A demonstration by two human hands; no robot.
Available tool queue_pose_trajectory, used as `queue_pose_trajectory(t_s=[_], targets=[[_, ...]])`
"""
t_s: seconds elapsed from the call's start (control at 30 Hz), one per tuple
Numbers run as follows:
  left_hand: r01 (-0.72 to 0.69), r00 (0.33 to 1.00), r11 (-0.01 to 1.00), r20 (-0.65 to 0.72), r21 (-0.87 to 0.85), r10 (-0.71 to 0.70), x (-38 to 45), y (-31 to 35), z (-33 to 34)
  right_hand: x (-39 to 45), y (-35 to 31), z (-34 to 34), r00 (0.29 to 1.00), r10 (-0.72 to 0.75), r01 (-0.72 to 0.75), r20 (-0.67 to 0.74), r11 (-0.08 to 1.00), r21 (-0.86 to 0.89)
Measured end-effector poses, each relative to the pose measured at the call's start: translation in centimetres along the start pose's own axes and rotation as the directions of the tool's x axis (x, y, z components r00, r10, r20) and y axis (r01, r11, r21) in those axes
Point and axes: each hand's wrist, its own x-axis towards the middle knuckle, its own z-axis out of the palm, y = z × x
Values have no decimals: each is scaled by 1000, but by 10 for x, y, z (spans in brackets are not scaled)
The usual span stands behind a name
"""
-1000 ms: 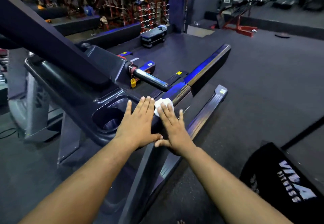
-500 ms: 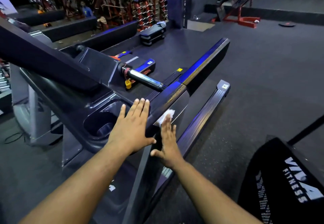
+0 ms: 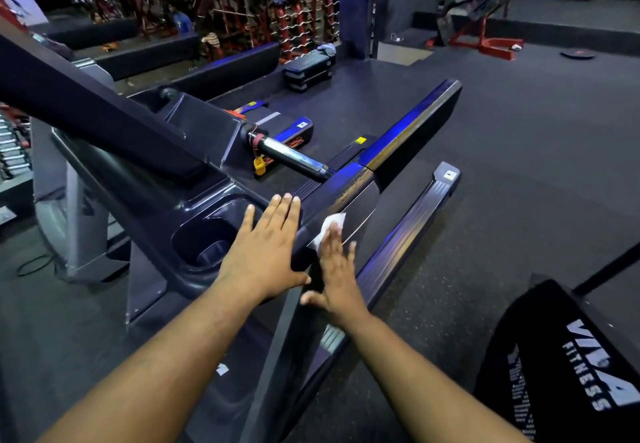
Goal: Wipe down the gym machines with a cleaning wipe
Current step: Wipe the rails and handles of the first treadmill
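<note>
Treadmill [image 3: 194, 179] in front of me, dark and glossy, its console slanting across the left of my view and its long side rail running away toward the gym floor [image 3: 519, 151]. My left hand [image 3: 266, 252] lies flat on the top of the console edge, fingers straight and close together, thumb spread out toward my other hand; it holds nothing. Just left of it sits the round cup holder [image 3: 204, 241] sunk into the console. My right hand [image 3: 336, 269] is also flat, fingers straight, pressing a white wipe [image 3: 330, 226] against the outer side face of the treadmill, just below the handrail [image 3: 398, 151]. The wipe is under my fingertips, with its crumpled upper part showing beyond them, touching the dark panel. My two thumbs are near each other but apart.

A chrome grip bar [image 3: 294, 158] sticks out from the console above my left hand, with a small yellow clip [image 3: 259, 165] hanging beside its base. Lower right, part of my black shirt [image 3: 571, 373] shows white lettering reading VIVA FITNESS. Farther back stand a stack of black steps [image 3: 308, 70], racks of weights [image 3: 294, 23], and a red frame [image 3: 485, 42] on the floor at the far right.
</note>
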Motion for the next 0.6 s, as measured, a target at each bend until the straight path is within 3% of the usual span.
queue_pose_trajectory(t_s=[0.1,0.17,0.23,0.33,0.4,0.43,0.53,0.6], targets=[[1,1000,1000,-3,-6,-1,-1,-2,0,43,6,-41,978,201,-201,-49,979,-6],[1,1000,1000,-9,-11,-1,-2,-2,0,69,-2,-68,969,245,-245,-14,968,-55],[4,1000,1000,-31,-22,-5,-6,-4,0,76,-22,-78,983,163,-149,84,978,-146],[21,998,1000,-57,-4,-21,-18,-8,2,57,-51,-73,956,-51,108,289,977,-184],[39,993,999,-115,3,-38,-31,-15,7,48,-47,-73,933,-150,238,329,939,-247],[41,990,999,-136,18,-38,-35,-17,8,51,-39,-79,942,-148,235,301,931,-279],[59,993,997,-102,54,-53,-52,-28,12,66,-31,-95,981,59,10,186,937,-349],[83,990,996,-115,43,-77,-62,-37,14,68,-49,-89,972,150,-71,183,923,-378]])
